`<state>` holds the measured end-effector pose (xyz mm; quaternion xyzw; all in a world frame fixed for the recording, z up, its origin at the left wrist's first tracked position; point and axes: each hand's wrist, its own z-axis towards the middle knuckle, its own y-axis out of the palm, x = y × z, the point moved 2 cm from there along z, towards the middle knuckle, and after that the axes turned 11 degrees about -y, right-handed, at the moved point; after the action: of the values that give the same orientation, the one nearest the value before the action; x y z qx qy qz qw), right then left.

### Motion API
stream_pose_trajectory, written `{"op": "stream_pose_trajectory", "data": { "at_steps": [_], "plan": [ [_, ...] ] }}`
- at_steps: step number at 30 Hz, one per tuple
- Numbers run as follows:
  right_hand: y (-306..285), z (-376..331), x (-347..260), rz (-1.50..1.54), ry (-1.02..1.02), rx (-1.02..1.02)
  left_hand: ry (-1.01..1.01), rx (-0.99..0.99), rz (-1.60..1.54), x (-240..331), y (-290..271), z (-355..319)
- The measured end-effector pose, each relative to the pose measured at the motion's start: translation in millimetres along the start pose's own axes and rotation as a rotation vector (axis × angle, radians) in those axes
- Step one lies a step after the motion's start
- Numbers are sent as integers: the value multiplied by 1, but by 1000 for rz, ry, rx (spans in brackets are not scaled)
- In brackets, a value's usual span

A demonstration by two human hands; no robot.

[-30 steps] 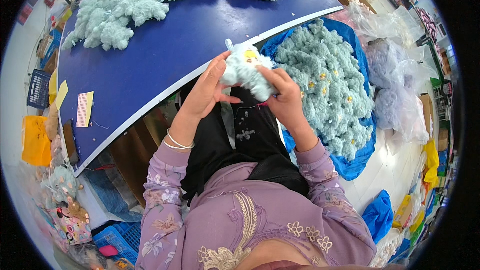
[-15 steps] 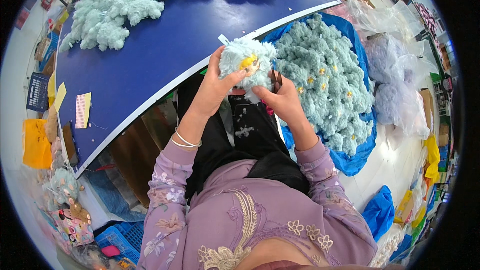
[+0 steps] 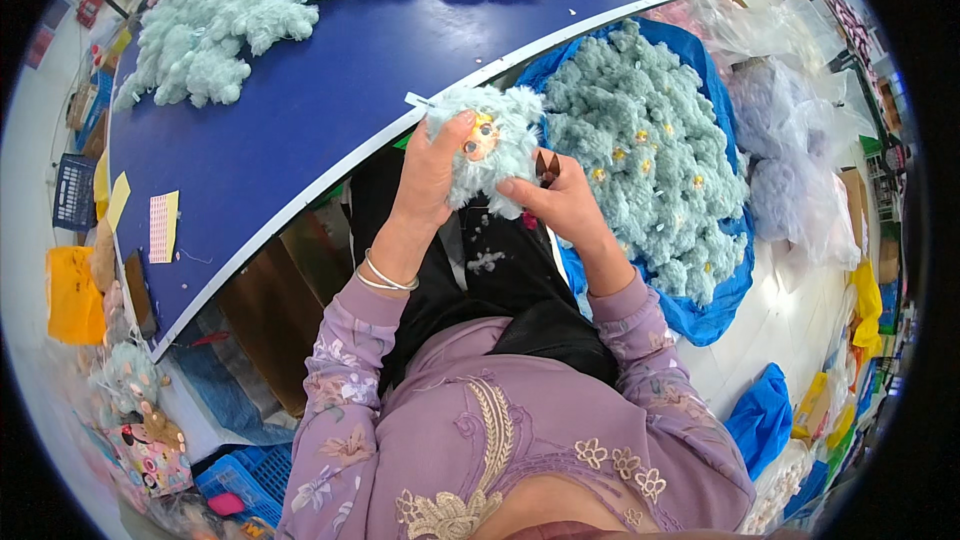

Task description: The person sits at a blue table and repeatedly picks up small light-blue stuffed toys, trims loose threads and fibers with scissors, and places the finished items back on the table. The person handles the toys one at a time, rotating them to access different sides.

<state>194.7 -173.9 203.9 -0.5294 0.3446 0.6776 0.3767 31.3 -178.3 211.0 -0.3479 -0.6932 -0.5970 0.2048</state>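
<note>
Between my hands is a fluffy pale blue-green plush toy [image 3: 512, 130] with a small doll face, yellow hair at the brow, and a white loop tag [image 3: 417, 100] at its upper left. My left hand [image 3: 425, 180] is closed round its left side, the thumb pressing beside the face. On the lower right, my right hand [image 3: 568, 202] pinches the fur with the thumb. Tucked in that same hand is a small dark tool [image 3: 547, 166] that looks like thread snips, its blades pointing up; the fingers partly hide it.
A blue table [image 3: 330, 90] with a white edge lies ahead, bearing a heap of similar plush [image 3: 235, 15] and a sticker sheet [image 3: 163, 225]. To my right, a blue sack [image 3: 735, 285] is full of more plush toys [image 3: 640, 130]. Clear bags of lilac plush [image 3: 790, 160] stand beyond it.
The toy has shifted slightly left and turned, showing more of its face. My left thumb has moved up from below the face to beside the yellow hair.
</note>
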Motion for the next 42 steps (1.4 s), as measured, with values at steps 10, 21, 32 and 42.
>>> {"op": "stream_pose_trajectory", "data": {
  "at_steps": [10,21,32,42],
  "plan": [
    [0,5,-30,-356,-149,199,140,118,186,1,1,-1],
    [-2,5,-26,-296,-11,179,172,122,232,0,3,-3],
    [-4,6,-27,-129,63,194,174,125,238,-5,1,0],
    [-2,6,-29,-179,42,231,176,103,285,-7,2,1]
  ]
}}
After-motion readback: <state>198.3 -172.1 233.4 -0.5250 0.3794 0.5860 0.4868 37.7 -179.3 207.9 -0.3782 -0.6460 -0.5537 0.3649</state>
